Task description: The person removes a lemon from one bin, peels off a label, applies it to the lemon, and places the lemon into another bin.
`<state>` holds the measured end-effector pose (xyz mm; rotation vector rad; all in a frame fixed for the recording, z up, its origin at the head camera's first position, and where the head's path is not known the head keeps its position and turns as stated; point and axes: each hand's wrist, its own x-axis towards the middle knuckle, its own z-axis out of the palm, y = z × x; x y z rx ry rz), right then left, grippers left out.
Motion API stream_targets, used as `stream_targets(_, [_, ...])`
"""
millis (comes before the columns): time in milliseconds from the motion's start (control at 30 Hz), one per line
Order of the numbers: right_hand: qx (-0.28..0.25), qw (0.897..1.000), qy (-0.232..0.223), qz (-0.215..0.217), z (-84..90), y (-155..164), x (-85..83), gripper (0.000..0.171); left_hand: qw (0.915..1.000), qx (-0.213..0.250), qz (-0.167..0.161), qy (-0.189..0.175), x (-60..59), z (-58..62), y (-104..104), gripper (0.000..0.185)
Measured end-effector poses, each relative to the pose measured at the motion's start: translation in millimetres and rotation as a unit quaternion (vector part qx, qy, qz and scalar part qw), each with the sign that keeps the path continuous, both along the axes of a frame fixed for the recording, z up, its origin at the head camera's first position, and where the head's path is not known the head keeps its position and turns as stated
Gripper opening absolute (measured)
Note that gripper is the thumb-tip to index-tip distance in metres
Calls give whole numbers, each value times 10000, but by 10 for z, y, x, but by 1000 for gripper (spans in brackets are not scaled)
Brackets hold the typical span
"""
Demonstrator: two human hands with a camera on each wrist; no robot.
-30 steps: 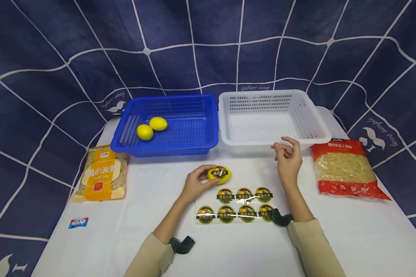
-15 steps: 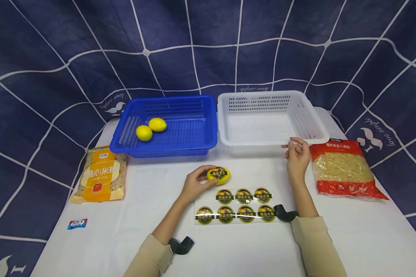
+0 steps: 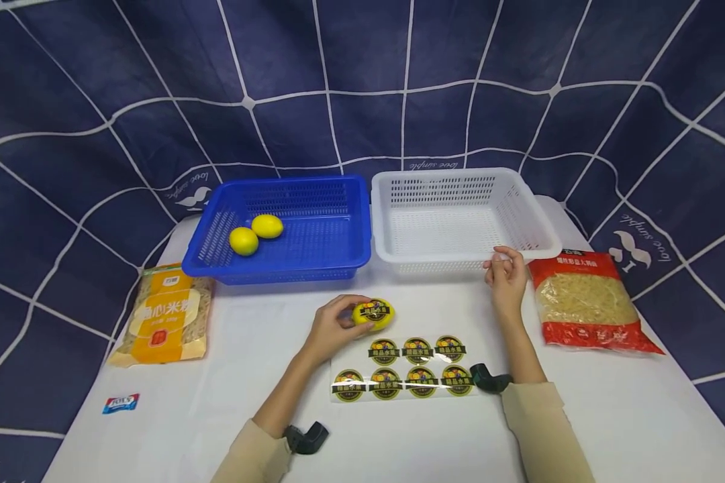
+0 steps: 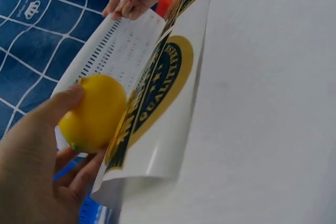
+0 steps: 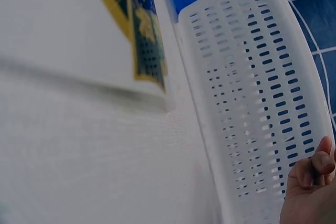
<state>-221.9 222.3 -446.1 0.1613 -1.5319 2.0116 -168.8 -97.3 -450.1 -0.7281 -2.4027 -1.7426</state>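
Observation:
My left hand (image 3: 332, 329) grips a lemon (image 4: 94, 113) between thumb and fingers over the white table. On the lemon's upper face is a round black-and-gold sticker (image 3: 374, 310). Just in front lies a clear sheet of matching stickers (image 3: 419, 380), in two rows; it appears large beside the lemon in the left wrist view. My right hand (image 3: 507, 282) hovers at the front rim of the white basket (image 3: 465, 257), fingers loosely curled with nothing between them. In the right wrist view, its thumb and fingers (image 5: 315, 169) overlap the basket's slotted side.
At the back left, a blue basket (image 3: 320, 272) holds two lemons (image 3: 256, 233). An orange bag of pasta (image 3: 163, 315) lies on the left, with a small blue-and-red packet (image 3: 121, 403) nearer me. To the right is a red bag of pasta (image 3: 586, 302). A dark checked cloth (image 3: 362, 60) hangs behind.
My right hand has shifted rightward along the front of the white basket. The left hand keeps the lemon in about the same place. The head view has tilted slightly.

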Motion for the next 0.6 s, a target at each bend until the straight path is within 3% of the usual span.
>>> stream_targets(167, [171, 9998, -31, -57, 7, -15, 34, 19, 9991, 352, 174, 141, -19, 300, 50, 43])
stream_targets(267, [266, 9994, -163, -145, 16, -26, 39, 18, 9978, 424, 309, 410, -148, 533, 126, 43])
stream_targets(400, [377, 9983, -344, -264, 50, -24, 29, 18, 9951, 556, 396, 713, -471, 803, 311, 42])
stream_targets(500, [483, 9973, -448, -338, 65, -18, 36, 21, 9929, 806, 411, 770, -810, 828, 489, 43])
stream_targets(600, [588, 9959, -534, -423, 56, -3, 67, 23, 9919, 869, 521, 764, -1131, 762, 686, 44])
